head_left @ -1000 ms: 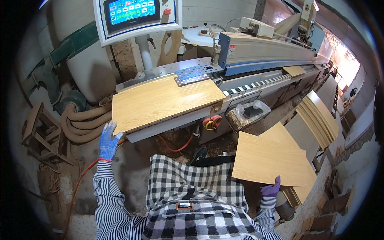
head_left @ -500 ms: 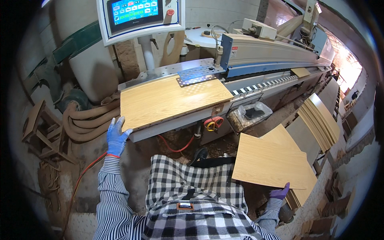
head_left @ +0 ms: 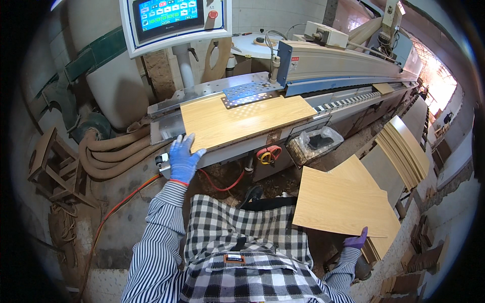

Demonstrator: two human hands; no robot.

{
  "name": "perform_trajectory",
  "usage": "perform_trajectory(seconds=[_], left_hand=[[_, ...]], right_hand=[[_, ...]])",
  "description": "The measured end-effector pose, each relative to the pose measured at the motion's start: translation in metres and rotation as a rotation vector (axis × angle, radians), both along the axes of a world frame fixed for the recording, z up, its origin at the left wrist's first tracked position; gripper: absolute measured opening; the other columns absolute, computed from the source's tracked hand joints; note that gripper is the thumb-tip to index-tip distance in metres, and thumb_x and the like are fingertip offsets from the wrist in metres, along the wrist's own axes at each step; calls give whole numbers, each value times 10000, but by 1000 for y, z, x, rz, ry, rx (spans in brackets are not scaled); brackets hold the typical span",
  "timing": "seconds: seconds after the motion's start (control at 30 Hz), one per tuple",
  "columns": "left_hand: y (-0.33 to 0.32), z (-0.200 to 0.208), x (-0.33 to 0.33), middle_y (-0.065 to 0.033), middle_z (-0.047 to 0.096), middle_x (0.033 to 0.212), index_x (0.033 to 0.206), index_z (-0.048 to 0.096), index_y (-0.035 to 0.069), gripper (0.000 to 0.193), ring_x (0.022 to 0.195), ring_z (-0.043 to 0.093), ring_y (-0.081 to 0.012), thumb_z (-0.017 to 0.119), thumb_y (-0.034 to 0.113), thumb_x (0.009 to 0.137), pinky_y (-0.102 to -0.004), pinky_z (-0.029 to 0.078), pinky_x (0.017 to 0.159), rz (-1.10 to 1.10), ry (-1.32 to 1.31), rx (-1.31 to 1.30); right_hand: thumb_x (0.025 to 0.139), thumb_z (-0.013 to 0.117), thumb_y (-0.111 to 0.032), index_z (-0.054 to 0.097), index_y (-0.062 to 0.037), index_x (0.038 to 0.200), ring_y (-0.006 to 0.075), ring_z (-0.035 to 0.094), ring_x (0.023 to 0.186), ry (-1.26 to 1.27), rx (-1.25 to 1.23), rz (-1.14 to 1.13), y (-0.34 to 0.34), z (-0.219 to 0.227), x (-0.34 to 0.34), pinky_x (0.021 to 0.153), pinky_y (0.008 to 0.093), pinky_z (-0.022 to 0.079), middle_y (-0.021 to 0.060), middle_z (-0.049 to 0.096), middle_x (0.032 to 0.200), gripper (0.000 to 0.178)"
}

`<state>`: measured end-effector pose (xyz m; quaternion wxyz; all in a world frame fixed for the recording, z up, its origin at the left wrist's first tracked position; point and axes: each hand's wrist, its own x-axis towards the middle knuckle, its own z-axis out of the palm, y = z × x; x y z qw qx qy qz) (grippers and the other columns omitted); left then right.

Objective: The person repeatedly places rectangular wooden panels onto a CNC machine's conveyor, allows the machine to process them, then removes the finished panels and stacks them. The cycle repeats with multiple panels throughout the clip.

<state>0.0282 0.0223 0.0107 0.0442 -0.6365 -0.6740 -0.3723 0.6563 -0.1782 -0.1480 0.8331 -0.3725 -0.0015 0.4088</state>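
Along the front of a long machine, as I read it remotely through the head view, a wood-grain board (head_left: 252,123) lies flat on the grey machine bed (head_left: 165,129), its left end short of the bed's own end. A blue perforated plate (head_left: 247,92) (dotted with round holes throughout) overlaps the board's far edge; I cannot confirm contact between them.

I record the left hand (head_left: 183,160), gloved in blue, at the board's near left corner: fingers and thumb spread apart, fingertips at the left end, thumb by the near edge.

I record the right hand (head_left: 355,241), gloved in purple, at the near edge of a second board (head_left: 336,202). Part of that hand is hidden, so I cannot tell whether it is clamped on the edge. The second board rests askew over other panels (head_left: 390,228).

Further items noted: a lit control screen (head_left: 169,17) above the bed, a plastic-lined bin (head_left: 306,157) beside the machine, and thick brown hoses (head_left: 118,143) left of it.
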Motion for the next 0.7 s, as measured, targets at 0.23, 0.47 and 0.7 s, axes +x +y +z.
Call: perform_trajectory(seconds=[0.23, 0.47, 0.7], left_hand=[[22, 2, 22, -232, 479, 1341, 1382, 436, 133, 562, 1271, 413, -383, 622, 275, 871, -444, 308, 1082, -209, 20, -85], [-11, 7, 19, -224, 488, 1326, 1359, 471, 143, 503, 1259, 436, -355, 598, 242, 882, -428, 323, 1079, -317, -105, -33], [-83, 27, 23, -209, 468, 1359, 1358, 448, 46, 568, 1277, 434, -335, 619, 291, 875, -400, 321, 1090, -363, -272, -105]], right_hand=[[853, 618, -304, 495, -34, 1258, 297, 556, 1102, -137, -107, 34, -16, -2, 12, 967, 446, 451, 133, 577, 1220, 503], [816, 619, -245, 523, -27, 1198, 305, 606, 1011, -180, -2, 38, -51, 18, -25, 874, 419, 512, 129, 613, 1137, 450], [882, 544, -211, 578, 1, 1069, 189, 603, 790, -437, -52, 135, -29, 51, -75, 651, 285, 478, 106, 649, 1005, 285]])
